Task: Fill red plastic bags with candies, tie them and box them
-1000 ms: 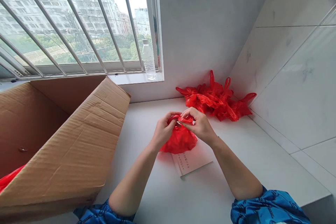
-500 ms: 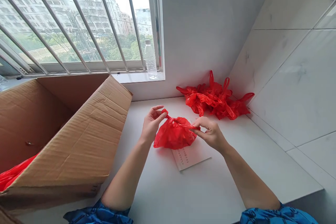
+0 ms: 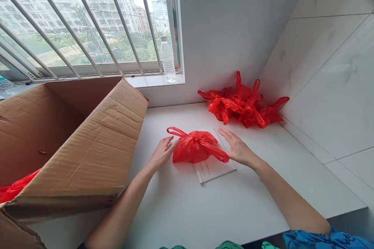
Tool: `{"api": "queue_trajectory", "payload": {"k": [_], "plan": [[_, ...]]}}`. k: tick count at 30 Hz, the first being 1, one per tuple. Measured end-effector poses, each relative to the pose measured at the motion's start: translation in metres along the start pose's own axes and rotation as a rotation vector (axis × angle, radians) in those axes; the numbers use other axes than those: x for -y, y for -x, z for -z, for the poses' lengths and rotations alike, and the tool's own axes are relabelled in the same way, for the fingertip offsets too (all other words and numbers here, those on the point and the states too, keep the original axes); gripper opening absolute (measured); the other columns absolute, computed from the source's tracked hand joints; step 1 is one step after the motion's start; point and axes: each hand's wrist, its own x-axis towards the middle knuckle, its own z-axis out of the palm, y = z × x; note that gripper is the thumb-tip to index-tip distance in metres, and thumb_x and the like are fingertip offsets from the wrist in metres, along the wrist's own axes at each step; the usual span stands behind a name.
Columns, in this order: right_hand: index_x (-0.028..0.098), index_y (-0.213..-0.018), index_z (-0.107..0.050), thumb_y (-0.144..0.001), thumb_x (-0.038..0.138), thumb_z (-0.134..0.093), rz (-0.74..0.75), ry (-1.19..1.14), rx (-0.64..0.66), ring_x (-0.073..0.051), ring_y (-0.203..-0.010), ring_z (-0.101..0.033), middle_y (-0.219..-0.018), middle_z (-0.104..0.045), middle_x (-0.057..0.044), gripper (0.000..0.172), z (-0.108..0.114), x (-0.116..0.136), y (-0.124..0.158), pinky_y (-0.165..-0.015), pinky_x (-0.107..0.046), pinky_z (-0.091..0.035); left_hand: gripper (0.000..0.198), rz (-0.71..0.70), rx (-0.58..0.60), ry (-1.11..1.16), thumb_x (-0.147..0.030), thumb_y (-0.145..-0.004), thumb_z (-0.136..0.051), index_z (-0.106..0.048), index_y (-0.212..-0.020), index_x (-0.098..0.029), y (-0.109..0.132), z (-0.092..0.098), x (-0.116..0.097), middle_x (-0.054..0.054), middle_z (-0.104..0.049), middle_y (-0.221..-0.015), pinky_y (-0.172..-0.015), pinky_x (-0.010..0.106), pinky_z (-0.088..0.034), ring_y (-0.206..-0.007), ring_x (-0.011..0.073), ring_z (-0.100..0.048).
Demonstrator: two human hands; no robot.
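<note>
A knotted red plastic bag (image 3: 194, 149) rests in the middle of the counter, its two handle loops sticking out to the left and to the lower right. Beneath it lies a white booklet (image 3: 217, 171) with printed marks, partly covered by the bag. At the bag's left side is my left hand (image 3: 162, 153), fingers apart and holding nothing. On the other side my right hand (image 3: 238, 148) is open beside the right loop, fingers stretched out. What the bag contains cannot be made out.
A large open cardboard box (image 3: 87, 140) stands at the left, with red plastic (image 3: 17, 184) inside. Several tied red bags (image 3: 245, 103) are heaped in the back right corner of the white counter (image 3: 175, 206). A clear water bottle (image 3: 167, 60) stands on the sill of the barred window.
Both hands have let go of the bag's handles and moved apart. The bag now sits knotted, its loops free. The view has shifted slightly.
</note>
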Motion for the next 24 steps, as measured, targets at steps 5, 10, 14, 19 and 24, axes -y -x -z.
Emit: {"api": "queue_trajectory", "payload": {"k": [5,10,14,19,24], "plan": [[0.026,-0.158,-0.018,-0.090,0.060,-0.056,0.298,0.052,0.132,-0.030,-0.149,-0.025,-0.162,-0.028,-0.010,0.086,-0.036,0.025,-0.044,-0.120,-0.052,-0.027,0.043,-0.376,0.114,-0.202,-0.058,-0.093,-0.049,-0.066,-0.108,-0.022,-0.005,-0.033,-0.039,0.009,-0.062,-0.122,-0.096,0.040,-0.048,-0.114,0.0275,-0.059],[0.028,-0.150,-0.040,-0.103,0.053,-0.030,0.221,-0.029,0.014,-0.025,-0.132,-0.050,-0.133,-0.063,-0.007,0.055,-0.059,0.029,-0.059,-0.117,-0.050,-0.033,0.028,-0.641,0.077,-0.330,-0.040,-0.098,-0.045,-0.063,-0.113,-0.024,-0.008,-0.057,-0.046,0.007,-0.066,-0.119,-0.097,0.041,-0.048,-0.111,0.0240,-0.061],[0.022,-0.149,-0.043,-0.102,0.054,-0.031,0.288,0.036,-0.040,-0.025,-0.142,-0.038,-0.152,-0.044,-0.010,0.058,-0.078,0.016,-0.051,-0.118,-0.045,-0.033,0.041,-0.663,-0.034,-0.538,-0.039,-0.098,-0.044,-0.051,-0.133,-0.020,-0.002,-0.068,-0.028,0.011,-0.046,-0.150,-0.114,0.050,-0.035,-0.141,0.0287,-0.040],[0.024,-0.157,-0.024,-0.104,0.050,-0.029,0.274,0.130,-0.002,-0.023,-0.152,-0.018,-0.163,-0.026,-0.004,0.060,-0.090,0.012,-0.044,-0.123,-0.048,-0.023,0.051,-0.626,-0.010,-0.709,-0.042,-0.101,-0.035,-0.043,-0.143,-0.014,-0.003,-0.077,-0.016,0.015,-0.030,-0.160,-0.121,0.050,-0.025,-0.150,0.0282,-0.024],[0.026,-0.158,-0.019,-0.104,0.048,-0.027,0.241,0.165,0.021,-0.022,-0.152,-0.018,-0.163,-0.027,-0.003,0.059,-0.089,0.016,-0.042,-0.123,-0.046,-0.022,0.052,-0.638,-0.025,-0.744,-0.041,-0.101,-0.034,-0.041,-0.145,-0.013,-0.005,-0.081,-0.014,0.015,-0.037,-0.157,-0.122,0.048,-0.025,-0.149,0.0261,-0.027]]}}
